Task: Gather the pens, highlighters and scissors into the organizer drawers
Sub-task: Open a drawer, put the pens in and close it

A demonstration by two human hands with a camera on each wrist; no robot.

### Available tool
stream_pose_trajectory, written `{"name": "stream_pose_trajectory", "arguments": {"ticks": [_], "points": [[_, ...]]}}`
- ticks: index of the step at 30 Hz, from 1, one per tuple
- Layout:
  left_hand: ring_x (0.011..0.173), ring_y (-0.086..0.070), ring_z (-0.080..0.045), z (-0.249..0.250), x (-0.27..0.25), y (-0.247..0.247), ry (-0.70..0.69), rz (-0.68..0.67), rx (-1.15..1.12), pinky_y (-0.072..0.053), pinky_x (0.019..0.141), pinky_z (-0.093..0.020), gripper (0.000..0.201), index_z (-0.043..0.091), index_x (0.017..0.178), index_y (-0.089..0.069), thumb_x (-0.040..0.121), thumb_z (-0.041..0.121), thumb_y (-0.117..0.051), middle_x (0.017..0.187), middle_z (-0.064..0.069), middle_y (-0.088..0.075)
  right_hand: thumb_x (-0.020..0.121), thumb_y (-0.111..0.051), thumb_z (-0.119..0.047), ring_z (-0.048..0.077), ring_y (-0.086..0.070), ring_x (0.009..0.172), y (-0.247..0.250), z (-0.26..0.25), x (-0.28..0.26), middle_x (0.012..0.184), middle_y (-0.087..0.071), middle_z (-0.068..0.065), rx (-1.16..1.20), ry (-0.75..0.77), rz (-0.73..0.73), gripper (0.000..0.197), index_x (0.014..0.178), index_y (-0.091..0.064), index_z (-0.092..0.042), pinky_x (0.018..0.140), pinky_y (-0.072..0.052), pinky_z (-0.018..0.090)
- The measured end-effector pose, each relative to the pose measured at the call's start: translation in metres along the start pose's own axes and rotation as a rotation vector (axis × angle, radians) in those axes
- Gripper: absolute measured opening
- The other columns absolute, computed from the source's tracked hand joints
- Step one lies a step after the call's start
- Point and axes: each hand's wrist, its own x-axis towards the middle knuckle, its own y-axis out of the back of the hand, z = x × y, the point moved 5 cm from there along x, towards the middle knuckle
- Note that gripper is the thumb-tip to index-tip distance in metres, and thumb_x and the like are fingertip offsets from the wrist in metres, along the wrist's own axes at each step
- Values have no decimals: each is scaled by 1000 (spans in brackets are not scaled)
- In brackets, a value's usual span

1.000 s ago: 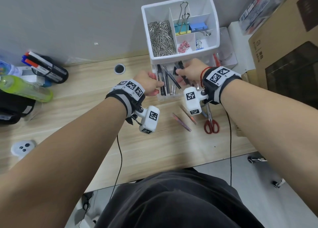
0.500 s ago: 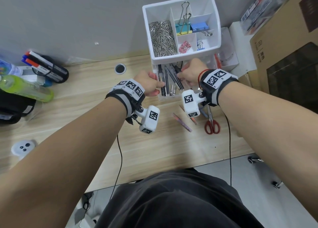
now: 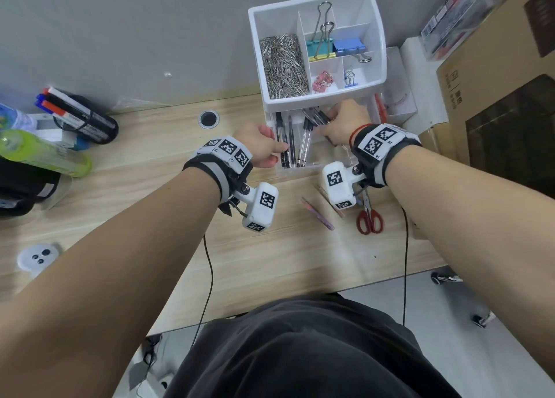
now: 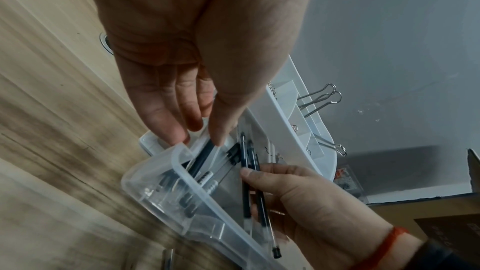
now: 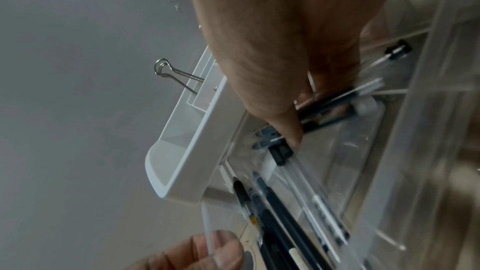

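A white organizer (image 3: 379,37) stands at the desk's back, its clear drawer (image 3: 318,160) pulled out. My left hand (image 3: 274,154) pinches the drawer's left wall (image 4: 182,151) between thumb and fingers. My right hand (image 3: 330,118) grips a bunch of black pens (image 5: 332,108) over the drawer's back right part. More pens (image 3: 288,142) lie lengthwise in the drawer's left half. On the desk in front lie two pinkish highlighters (image 3: 318,214) and red-handled scissors (image 3: 369,218), partly hidden by the right wrist camera.
The organizer's top tray holds paper clips (image 3: 283,67) and binder clips (image 3: 322,47). A marker bundle (image 3: 75,116) and a green bottle (image 3: 45,154) sit at the far left. A cardboard box (image 3: 495,97) stands at the right. The desk's front edge is close to my body.
My right hand has carried its bunch of pens deeper and to the right over the drawer. The left hand has stayed on the drawer's left wall.
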Motion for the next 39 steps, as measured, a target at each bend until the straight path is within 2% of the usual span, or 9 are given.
{"name": "stream_pose_trajectory", "arguments": {"ticks": [5, 11, 15, 19, 23, 26, 29, 33, 39], "points": [[81, -58, -20, 20, -11, 5, -141, 226, 403, -42, 59, -28, 54, 10, 118, -48, 80, 31, -80, 91, 0, -58, 81, -75, -29, 26, -65, 68, 1, 3, 3, 87, -70, 11, -51, -12, -58, 27, 89, -65, -6, 49, -44, 25], [86, -60, -21, 47, -21, -19, -393, 238, 858, -41, 65, -27, 9, 13, 95, -69, 88, 19, -70, 92, -3, -65, 85, -71, -36, 16, -55, 56, 8, 12, 5, 71, -61, 5, -115, -55, -87, 28, 85, -63, -9, 45, -34, 23], [79, -59, -25, 51, -25, -32, -414, 277, 1018, -44, 62, -30, 12, 11, 100, -70, 89, 15, -66, 87, -5, -65, 75, -78, -49, 18, -59, 60, 6, 10, 2, 75, -65, 6, -162, -8, -119, 44, 85, -62, -10, 47, -35, 23], [92, -52, -26, 44, -22, -44, -375, 288, 1204, -38, 72, -35, 15, 12, 74, -55, 86, 16, -62, 74, -2, -50, 77, -76, -36, 19, -61, 61, 4, 7, 0, 71, -65, 5, -144, 17, -131, 30, 86, -67, -9, 46, -37, 21], [110, -45, -24, 39, -15, -49, -338, 272, 1272, -29, 88, -42, 24, 20, 66, -47, 82, 21, -65, 86, 0, -55, 78, -72, -33, 14, -56, 55, 10, 11, -1, 63, -62, 2, -117, 9, -114, 24, 72, -62, -12, 46, -35, 21], [109, -47, -23, 36, -9, -46, -361, 255, 1278, -25, 84, -42, 6, 22, 82, -62, 82, 16, -62, 90, 1, -56, 80, -71, -37, 17, -60, 58, 13, 14, -2, 65, -63, 2, -116, -11, -128, 27, 73, -62, -13, 48, -36, 22], [106, -51, -23, 33, -4, -44, -380, 223, 1249, -23, 84, -42, 19, 25, 100, -70, 85, 16, -63, 103, 3, -66, 82, -73, -39, 22, -68, 69, 11, 10, -3, 69, -68, 4, -99, 26, -187, 30, 77, -66, -10, 51, -44, 25], [102, -55, -23, 32, -1, -42, -402, 232, 1229, -21, 81, -39, 26, 26, 107, -71, 85, 15, -62, 101, 3, -69, 81, -77, -41, 23, -74, 78, 5, 4, -5, 85, -77, 9, -42, 72, -236, 39, 95, -71, -4, 80, -60, 40], [100, -55, -23, 28, 0, -40, -414, 279, 1134, -24, 82, -39, 24, 28, 107, -70, 85, 19, -66, 91, 5, -69, 76, -83, -37, 24, -72, 76, 5, 1, -4, 90, -73, 8, 15, 77, -167, 39, 96, -69, -6, 72, -61, 41]]}}
